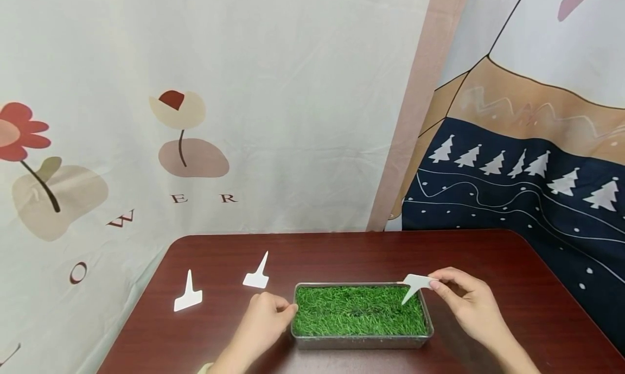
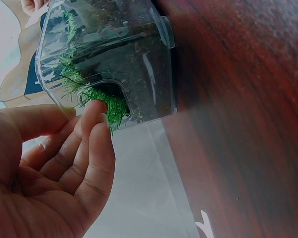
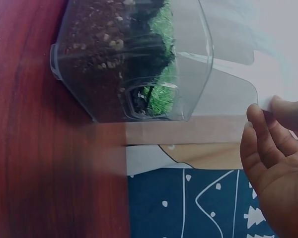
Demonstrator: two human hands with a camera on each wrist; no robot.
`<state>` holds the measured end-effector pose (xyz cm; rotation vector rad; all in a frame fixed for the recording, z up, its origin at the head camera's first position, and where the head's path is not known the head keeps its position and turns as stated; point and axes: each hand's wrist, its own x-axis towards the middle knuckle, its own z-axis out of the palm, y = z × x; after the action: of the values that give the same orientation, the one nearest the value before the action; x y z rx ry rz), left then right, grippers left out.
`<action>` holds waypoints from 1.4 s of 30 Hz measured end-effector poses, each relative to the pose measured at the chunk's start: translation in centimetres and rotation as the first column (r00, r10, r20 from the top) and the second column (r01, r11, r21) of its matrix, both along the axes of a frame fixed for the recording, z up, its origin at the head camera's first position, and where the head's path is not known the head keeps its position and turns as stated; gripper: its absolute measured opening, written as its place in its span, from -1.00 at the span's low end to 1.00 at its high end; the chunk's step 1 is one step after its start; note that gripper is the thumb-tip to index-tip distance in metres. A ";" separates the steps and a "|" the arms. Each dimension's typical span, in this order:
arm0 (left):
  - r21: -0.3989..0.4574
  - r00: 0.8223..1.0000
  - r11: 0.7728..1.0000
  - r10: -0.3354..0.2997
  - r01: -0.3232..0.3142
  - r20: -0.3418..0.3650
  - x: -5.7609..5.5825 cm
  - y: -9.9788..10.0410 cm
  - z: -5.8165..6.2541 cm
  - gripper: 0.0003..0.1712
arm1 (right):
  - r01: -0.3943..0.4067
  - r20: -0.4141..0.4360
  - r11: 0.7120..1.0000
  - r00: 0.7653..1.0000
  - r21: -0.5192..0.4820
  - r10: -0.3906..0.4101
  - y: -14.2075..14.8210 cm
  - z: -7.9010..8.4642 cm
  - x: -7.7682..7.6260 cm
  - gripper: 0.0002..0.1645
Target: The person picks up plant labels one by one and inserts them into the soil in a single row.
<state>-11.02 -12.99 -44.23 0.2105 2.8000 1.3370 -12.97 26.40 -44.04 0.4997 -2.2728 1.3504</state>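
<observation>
A clear plastic box holds green grass, with soil and small stones visible through its walls in both wrist views. My left hand pinches the box's left rim between thumb and curled fingers. On the other side, my right hand holds a white T-shaped plant label by one end of its wide head. Its pointed stem slants down over the right end of the grass; in the right wrist view the label is above the box, its tip near the rim.
Two more white plant labels, one at the far left and one behind my left hand, lie flat on the dark red-brown table. A pale printed curtain hangs behind the table, with a navy tree-patterned cloth at right.
</observation>
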 end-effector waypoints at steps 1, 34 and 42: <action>-0.003 1.000 1.000 0.000 0.000 0.001 0.0 0.0 0.0 -0.48 | -0.007 -0.002 1.000 1.000 0.003 0.007 -0.1 -0.1 0.0 -0.64; 0.007 1.000 1.000 -0.014 0.014 -0.005 -0.2 -0.1 -0.5 -0.47 | -0.116 -0.090 0.986 0.988 0.122 0.127 -0.9 -2.5 -0.5 -0.48; 0.004 1.000 1.000 -0.019 0.019 -0.013 -0.2 -0.2 -0.6 -0.49 | -0.127 -0.075 0.984 0.988 0.124 0.136 -1.1 -2.8 -0.4 -0.49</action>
<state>-11.23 -13.20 -44.82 0.2457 2.7988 1.3418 -13.40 25.31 -46.85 0.7440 -2.2956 1.2355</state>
